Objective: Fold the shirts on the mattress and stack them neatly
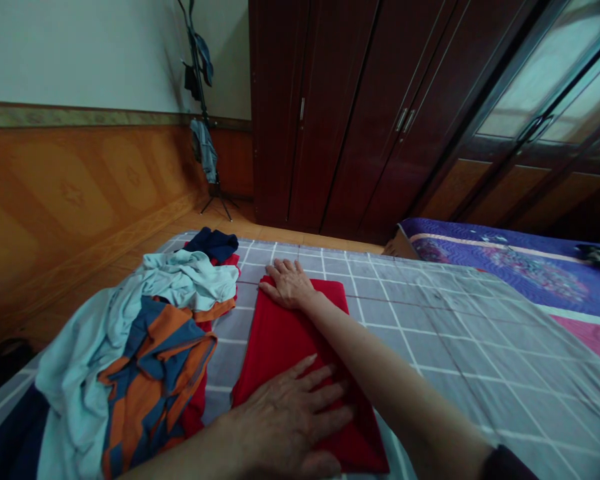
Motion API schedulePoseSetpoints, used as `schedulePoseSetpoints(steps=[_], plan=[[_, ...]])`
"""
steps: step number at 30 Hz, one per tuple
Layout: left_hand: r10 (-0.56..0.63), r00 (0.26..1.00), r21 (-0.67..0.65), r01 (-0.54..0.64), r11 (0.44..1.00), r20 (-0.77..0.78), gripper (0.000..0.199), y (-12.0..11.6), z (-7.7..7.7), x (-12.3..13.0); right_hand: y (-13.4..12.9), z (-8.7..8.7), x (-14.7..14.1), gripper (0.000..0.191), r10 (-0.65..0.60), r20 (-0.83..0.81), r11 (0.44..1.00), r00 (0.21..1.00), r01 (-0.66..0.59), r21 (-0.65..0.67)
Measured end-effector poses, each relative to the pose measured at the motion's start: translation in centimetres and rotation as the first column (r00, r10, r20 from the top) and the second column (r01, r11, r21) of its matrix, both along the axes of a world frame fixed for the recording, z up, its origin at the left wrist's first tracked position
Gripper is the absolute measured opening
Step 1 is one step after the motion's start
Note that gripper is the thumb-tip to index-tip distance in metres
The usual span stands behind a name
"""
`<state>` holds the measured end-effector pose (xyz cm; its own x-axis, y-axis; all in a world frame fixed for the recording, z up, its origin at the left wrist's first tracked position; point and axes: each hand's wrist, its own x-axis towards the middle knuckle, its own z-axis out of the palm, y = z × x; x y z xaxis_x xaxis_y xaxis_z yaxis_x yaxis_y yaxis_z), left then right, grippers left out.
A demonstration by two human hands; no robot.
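Note:
A red cloth garment (300, 340), folded into a flat long shape, lies on the grey checked bedsheet (405, 300). My left hand (295, 413) rests on its near part, fingers spread and pointing right. Farther off, my right hand (289, 283) lies flat on the far left corner of the red garment, its arm crossing over the cloth from the right. Neither hand grips anything. Which kind of garment it is, I cannot tell. Left of it is a loose heap with a light blue garment (100, 333) and an orange and blue garment (163, 373).
Dark blue cloth (213, 244) lies at the heap's far end. A coat stand (200, 80) is in the far corner beside a dark red wardrobe (325, 120). To the right is a purple patterned bedspread (505, 257). Wooden floor (165, 233) runs along the left.

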<state>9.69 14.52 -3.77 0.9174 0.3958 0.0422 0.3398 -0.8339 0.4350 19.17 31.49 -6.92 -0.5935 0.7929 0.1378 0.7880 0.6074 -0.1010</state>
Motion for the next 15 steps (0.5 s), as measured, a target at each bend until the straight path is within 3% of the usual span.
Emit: schedulePoseSetpoints(steps=[3,6,10,15], plan=[[0.082,0.996,0.048,-0.084,0.995,0.048,0.050,0.8,0.1,-0.6,0.0,0.2,0.1,0.063,-0.014,-0.008,1.000,1.000,0.014,-0.006],[0.182,0.983,0.097,-0.184,0.978,0.026,0.053,1.7,-0.8,-1.3,-0.9,1.0,0.7,0.077,-0.007,-0.033,0.999,0.999,0.005,-0.037],[0.184,0.983,0.092,-0.182,0.979,-0.023,0.062,1.9,-2.2,-1.5,-3.1,1.8,1.1,0.097,0.108,-0.060,0.987,0.992,-0.115,-0.117],[0.197,0.980,0.089,-0.195,0.977,-0.010,0.064,1.7,-2.1,-1.2,-4.2,0.5,0.0,0.080,0.188,-0.012,0.977,0.982,-0.188,-0.105]])
